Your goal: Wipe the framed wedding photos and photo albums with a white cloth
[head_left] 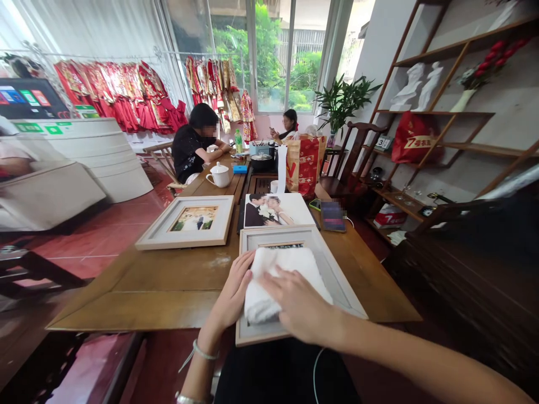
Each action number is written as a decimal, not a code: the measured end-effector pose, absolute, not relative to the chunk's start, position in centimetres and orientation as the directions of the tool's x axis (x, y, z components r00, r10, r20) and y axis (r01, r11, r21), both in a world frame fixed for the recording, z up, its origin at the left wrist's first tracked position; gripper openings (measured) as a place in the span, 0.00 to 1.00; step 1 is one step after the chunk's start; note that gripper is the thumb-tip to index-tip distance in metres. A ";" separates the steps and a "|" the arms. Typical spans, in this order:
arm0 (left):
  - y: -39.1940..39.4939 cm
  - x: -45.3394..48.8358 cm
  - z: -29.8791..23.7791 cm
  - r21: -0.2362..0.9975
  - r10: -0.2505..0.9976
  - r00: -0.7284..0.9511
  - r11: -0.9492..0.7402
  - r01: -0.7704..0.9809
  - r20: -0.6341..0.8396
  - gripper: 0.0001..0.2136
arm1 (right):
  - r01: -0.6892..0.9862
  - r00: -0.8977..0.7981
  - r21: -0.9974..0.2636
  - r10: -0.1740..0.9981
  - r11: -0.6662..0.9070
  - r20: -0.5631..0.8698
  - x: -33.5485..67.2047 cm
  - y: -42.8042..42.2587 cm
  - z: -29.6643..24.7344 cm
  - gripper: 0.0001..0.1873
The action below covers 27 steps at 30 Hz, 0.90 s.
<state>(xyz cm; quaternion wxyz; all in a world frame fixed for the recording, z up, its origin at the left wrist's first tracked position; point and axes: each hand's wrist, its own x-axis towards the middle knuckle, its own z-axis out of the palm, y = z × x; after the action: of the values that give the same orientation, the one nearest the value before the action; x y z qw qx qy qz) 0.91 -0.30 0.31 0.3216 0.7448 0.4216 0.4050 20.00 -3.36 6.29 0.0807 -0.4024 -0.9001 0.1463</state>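
Observation:
A white folded towel (290,266) lies on a framed picture (337,280) with a pale wood border, hiding most of the image inside. My right hand (298,303) rests on the towel, its fingers spread and pressing down. Along the frame's left side, my left hand (233,292) lies with fingers outstretched, touching the frame and the towel's edge. The frame's near end reaches past the table edge, above my lap. Just beyond it is a wedding photo print (278,210) of a couple. A second framed photo (189,221) lies to the left.
On the wooden table (168,280) stand a white lidded cup (219,175), a red-and-tan paper bag (305,165) and a black pot (261,163). A phone (333,216) lies at right. Two people sit at the far end. Wooden shelves (455,115) rise on the right.

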 end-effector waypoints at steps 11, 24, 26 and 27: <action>0.0 0.4 0.0 0.814 0.853 0.359 -0.492 0.310 0.379 0.21 | 0.556 -0.819 -0.465 0.549 0.689 -0.166 26.5 -9.9 11.6 0.47; -0.1 0.1 0.0 0.815 0.848 0.380 -0.493 0.306 0.370 0.21 | 0.938 -0.304 -0.109 0.932 0.329 0.198 31.4 1.2 3.7 0.39; 0.0 0.0 0.0 0.810 0.847 0.380 -0.496 0.312 0.371 0.21 | 0.942 -0.291 -0.101 0.928 0.320 0.233 30.4 2.9 3.7 0.40; 0.0 0.0 0.0 0.809 0.848 0.379 -0.495 0.316 0.371 0.21 | 0.943 -0.292 -0.090 0.926 0.320 0.238 29.8 3.5 3.8 0.40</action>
<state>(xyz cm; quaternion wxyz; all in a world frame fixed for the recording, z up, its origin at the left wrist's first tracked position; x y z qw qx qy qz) 0.05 -0.03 -0.04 0.3272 0.7632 0.3812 0.4063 29.79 3.54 3.80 0.1240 -0.5821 -0.8029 -0.0337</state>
